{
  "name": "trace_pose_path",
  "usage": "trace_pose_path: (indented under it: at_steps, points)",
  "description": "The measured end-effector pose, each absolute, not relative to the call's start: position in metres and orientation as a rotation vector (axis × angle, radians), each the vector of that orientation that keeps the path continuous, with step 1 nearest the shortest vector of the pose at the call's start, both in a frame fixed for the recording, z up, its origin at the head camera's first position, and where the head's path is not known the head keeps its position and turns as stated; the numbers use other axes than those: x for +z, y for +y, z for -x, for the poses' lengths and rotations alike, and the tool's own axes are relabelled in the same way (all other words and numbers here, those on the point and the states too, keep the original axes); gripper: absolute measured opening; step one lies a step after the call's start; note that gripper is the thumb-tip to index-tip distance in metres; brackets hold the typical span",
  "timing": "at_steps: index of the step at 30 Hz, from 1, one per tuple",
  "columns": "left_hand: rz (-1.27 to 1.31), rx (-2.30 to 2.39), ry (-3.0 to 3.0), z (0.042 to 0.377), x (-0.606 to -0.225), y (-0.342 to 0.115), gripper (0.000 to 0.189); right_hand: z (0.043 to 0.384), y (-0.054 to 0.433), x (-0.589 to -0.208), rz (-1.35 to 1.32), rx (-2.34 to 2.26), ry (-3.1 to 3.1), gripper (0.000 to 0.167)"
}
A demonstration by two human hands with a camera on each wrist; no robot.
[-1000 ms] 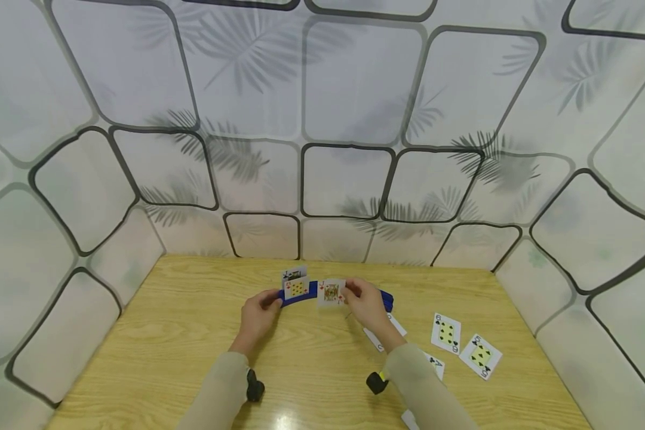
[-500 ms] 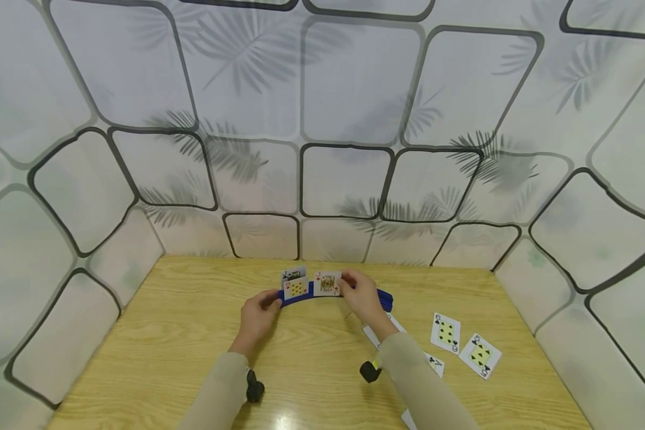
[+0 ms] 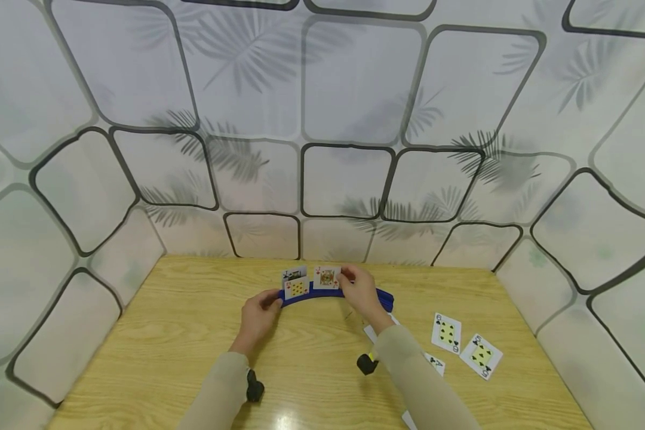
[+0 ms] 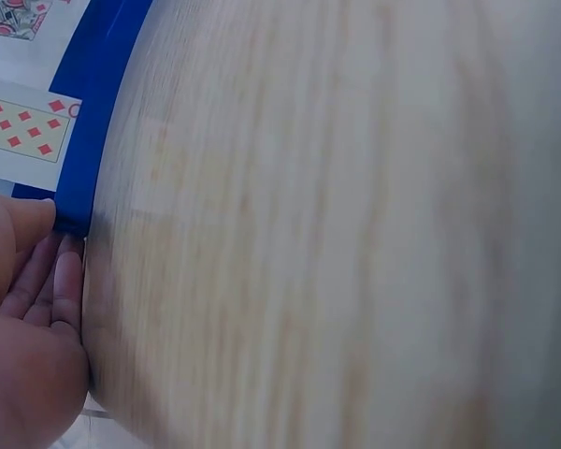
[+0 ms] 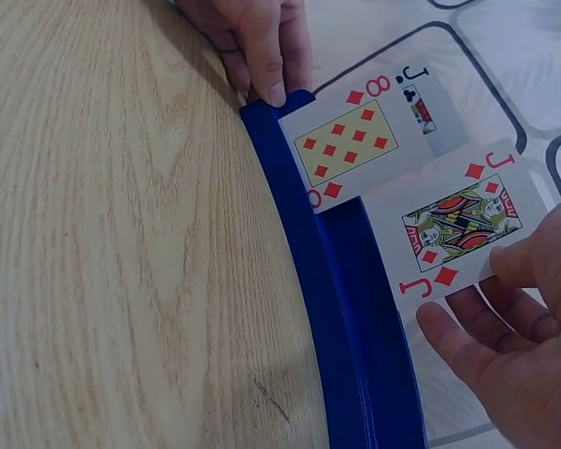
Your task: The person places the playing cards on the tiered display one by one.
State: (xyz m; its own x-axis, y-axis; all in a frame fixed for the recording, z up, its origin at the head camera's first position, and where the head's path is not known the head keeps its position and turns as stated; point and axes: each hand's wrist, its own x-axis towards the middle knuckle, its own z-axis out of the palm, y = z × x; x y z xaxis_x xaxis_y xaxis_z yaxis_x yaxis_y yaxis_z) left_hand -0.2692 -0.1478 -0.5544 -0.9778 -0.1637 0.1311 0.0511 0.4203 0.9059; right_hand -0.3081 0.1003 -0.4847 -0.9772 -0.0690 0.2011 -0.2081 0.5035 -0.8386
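Note:
A curved blue card holder (image 3: 322, 292) stands on the table, and my left hand (image 3: 260, 315) grips its left end between thumb and fingers. In the right wrist view an eight of diamonds (image 5: 346, 145) is upright in the holder's front near that end, with a jack of clubs (image 5: 446, 122) behind it. My right hand (image 3: 359, 294) pinches a jack of diamonds (image 5: 463, 220) by its right edge, thumb on the face. That card is upright at the holder's rear, right of the eight; whether its lower edge is seated in a slot I cannot tell.
On the wooden table (image 3: 166, 346), a six of spades (image 3: 446, 332) and a five of clubs (image 3: 481, 356) lie face up at the right. An ace (image 3: 435, 363) and other cards are partly hidden under the right forearm. A patterned wall (image 3: 344, 179) rises behind.
My right hand has moved the jack of diamonds up and away from me, from in front of the card holder to its rear. The left hand has kept its place on the holder.

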Motion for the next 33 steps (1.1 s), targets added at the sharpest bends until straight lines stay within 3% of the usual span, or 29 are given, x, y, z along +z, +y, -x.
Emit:
trace_pose_path:
  at_steps: [33]
  points:
    - [-0.118, -1.622, -2.468, 0.268, -0.554, -0.148, 0.028, 0.328, 0.092, -0.485, -0.276, 1.466, -2.636, 0.027]
